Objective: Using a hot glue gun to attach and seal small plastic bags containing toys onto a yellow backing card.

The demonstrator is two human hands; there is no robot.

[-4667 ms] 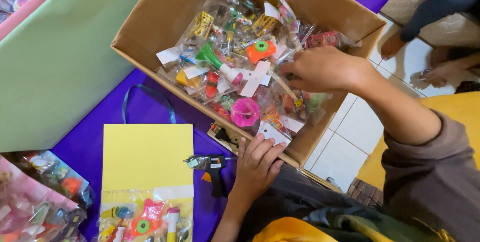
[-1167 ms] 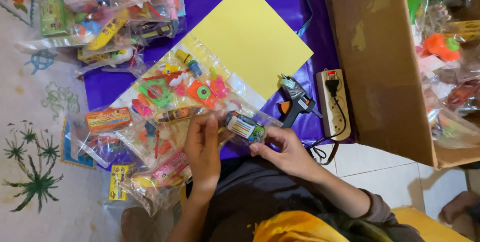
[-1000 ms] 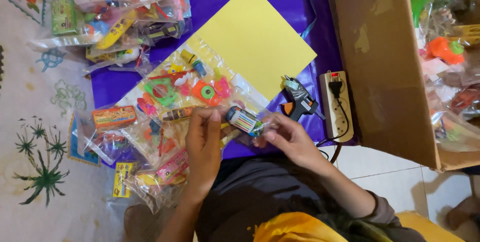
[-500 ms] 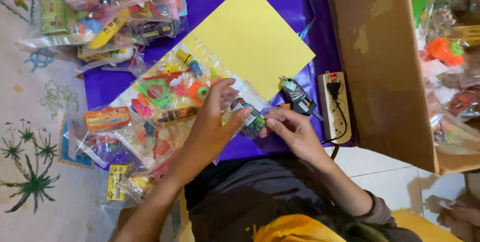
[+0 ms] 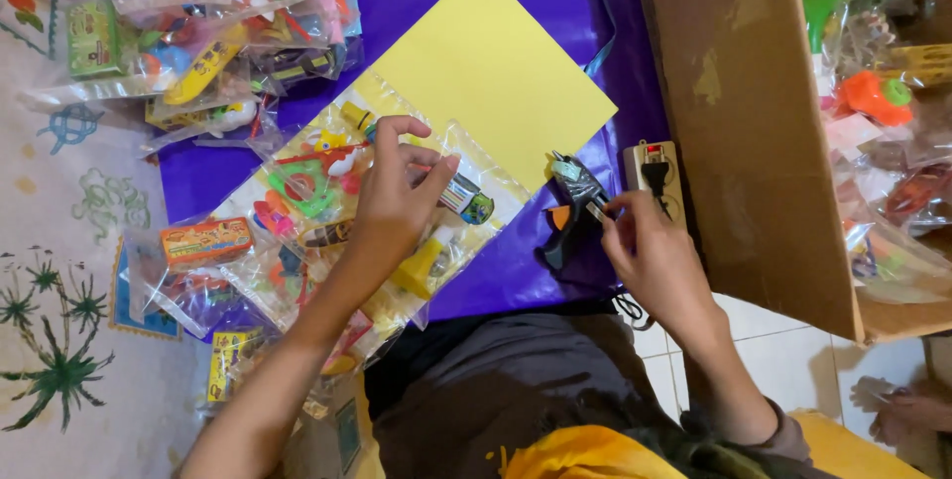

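My left hand (image 5: 395, 193) lies fingers apart on a row of clear toy packets (image 5: 307, 211) that overlap the lower edge of a yellow card sheet (image 5: 493, 67). Its fingertips press a small packet with a striped toy (image 5: 466, 201) down against the card. My right hand (image 5: 650, 251) is further right. Its fingers are closed on the black and orange glue gun (image 5: 567, 211), which rests on the purple sheet (image 5: 516, 266).
A white power strip (image 5: 656, 174) with a plug in it lies beside the glue gun. An open cardboard box (image 5: 744, 122) full of bagged toys stands at the right. More toy packets (image 5: 198, 33) are piled at the upper left, on a patterned mat (image 5: 59, 340).
Both hands held the small packet over my lap before. My left hand has since carried it onto the row of packets, and my right hand has moved right to the glue gun.
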